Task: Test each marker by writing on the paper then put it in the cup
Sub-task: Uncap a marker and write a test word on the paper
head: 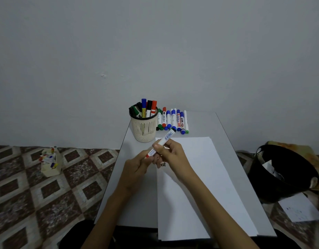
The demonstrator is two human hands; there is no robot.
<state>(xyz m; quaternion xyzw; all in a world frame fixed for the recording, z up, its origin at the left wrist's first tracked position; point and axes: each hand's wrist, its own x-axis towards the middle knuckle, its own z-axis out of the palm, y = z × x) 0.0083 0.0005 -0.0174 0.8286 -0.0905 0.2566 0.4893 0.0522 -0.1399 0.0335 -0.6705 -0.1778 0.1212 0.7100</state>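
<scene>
**Both hands on one marker above the paper**

The person holds a white marker with a red end (165, 138) over the pale grey bench (137, 203), tilted so its red end points down toward the left and its other end points at the cup. The left hand (135, 168) pinches the red end. The right hand (171, 155) has its fingers curled round the barrel, so both hands are clamped on the same marker and almost touching.

Under the hands lies a stack of white paper sheets (194, 186) with a short word written in black (163, 164). At the bench's far end stands a cream slotted plastic cup with a black rim (144, 131), holding several upright markers (146, 108). Just beside it on the right, a row of capped markers (173, 121) lies flat.

On the patterned tile floor (29, 194) sit a cream box of markers (51, 164) at the left and a black bin (280, 177) at the right, with a loose sheet (298, 207) near the bin.
</scene>
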